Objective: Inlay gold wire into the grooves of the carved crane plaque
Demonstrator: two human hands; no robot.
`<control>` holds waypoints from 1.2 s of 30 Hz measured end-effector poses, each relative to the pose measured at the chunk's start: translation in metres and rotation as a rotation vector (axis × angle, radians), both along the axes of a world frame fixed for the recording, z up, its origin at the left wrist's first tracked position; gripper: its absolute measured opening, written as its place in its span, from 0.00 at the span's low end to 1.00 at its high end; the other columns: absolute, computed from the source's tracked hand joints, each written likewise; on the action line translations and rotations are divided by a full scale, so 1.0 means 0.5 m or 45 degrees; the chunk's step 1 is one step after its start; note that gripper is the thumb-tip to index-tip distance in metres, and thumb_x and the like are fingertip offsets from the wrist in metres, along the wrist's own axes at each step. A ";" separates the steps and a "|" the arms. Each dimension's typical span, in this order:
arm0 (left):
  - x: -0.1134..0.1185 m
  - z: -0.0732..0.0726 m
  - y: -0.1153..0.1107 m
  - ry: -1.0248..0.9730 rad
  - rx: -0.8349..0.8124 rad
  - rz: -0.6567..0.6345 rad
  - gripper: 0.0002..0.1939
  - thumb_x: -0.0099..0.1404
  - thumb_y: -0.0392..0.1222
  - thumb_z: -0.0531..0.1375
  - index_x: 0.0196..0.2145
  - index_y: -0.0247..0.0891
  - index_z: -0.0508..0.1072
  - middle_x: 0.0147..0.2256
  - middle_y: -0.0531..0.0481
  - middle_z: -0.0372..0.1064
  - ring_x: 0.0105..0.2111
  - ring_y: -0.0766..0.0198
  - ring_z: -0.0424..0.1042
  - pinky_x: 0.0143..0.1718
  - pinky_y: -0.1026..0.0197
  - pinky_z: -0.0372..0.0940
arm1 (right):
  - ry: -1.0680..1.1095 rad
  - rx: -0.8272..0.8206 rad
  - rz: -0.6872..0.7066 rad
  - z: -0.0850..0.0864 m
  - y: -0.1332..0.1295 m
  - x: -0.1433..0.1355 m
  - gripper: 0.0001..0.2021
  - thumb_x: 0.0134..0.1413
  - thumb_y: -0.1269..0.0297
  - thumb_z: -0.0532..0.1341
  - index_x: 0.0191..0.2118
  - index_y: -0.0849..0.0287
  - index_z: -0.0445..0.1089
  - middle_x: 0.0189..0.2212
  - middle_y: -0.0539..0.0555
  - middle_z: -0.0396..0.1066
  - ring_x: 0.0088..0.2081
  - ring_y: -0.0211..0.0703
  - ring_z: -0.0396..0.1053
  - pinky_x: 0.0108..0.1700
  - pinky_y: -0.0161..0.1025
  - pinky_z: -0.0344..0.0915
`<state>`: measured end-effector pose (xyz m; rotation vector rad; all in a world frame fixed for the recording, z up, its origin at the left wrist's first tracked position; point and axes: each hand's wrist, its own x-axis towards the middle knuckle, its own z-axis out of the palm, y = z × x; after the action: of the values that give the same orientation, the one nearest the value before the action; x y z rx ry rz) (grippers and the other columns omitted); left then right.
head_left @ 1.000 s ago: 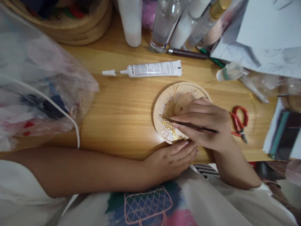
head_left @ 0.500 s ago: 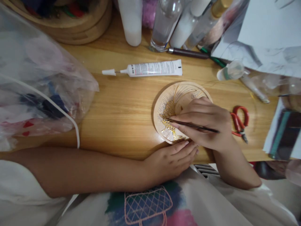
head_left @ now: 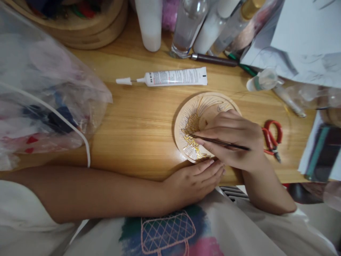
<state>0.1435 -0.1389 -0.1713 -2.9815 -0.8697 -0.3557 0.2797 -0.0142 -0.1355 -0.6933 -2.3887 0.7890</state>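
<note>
The right hand (head_left: 234, 138) is closing in a pinch around a pair of slender, dark tweezers (head_left: 220, 141), thumb and fingers bearing on the shaft. The tips are pointing left and meeting the gold wirework (head_left: 191, 144) on a round, pale, wooden-looking disc (head_left: 179, 122) with a raised rim; whether they are gripping a piece is too small to tell. The disc is lying flat on a light-brown wood-grained table (head_left: 133, 124), near its front edge, and is bearing a fine-lined drawing partly overlaid with gold. The right hand is covering the disc's right-hand portion.

The left hand (head_left: 194, 177) is resting palm down at the disc's near edge, its fingers nearly straight and lying together, the fingertips beside the rim and under the right hand. Its underside is hidden, so whether it has hold of anything cannot be told.

A white printed tube (head_left: 176, 76) with a white conical tip cap (head_left: 124, 81) is lying beyond the disc, toward the left. Red-handled metal pliers (head_left: 272, 138) are lying just right of the right hand. A dark-handled tool (head_left: 215, 59) is lying in front of a clear glass bottle (head_left: 186, 28). A translucent plastic bag (head_left: 53, 89) is occupying the left side, a white cable (head_left: 66, 122) running across it.
</note>
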 end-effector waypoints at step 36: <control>-0.002 0.002 -0.001 0.051 0.008 -0.026 0.23 0.76 0.39 0.44 0.64 0.36 0.63 0.64 0.47 0.61 0.64 0.62 0.62 0.66 0.57 0.55 | 0.013 -0.014 0.011 -0.001 0.004 -0.002 0.02 0.58 0.67 0.66 0.36 0.57 0.77 0.25 0.52 0.76 0.28 0.40 0.73 0.32 0.41 0.66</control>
<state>0.1424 -0.1393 -0.1705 -2.9824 -0.8341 -0.2973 0.2789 -0.0121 -0.1358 -0.6827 -2.3813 0.8081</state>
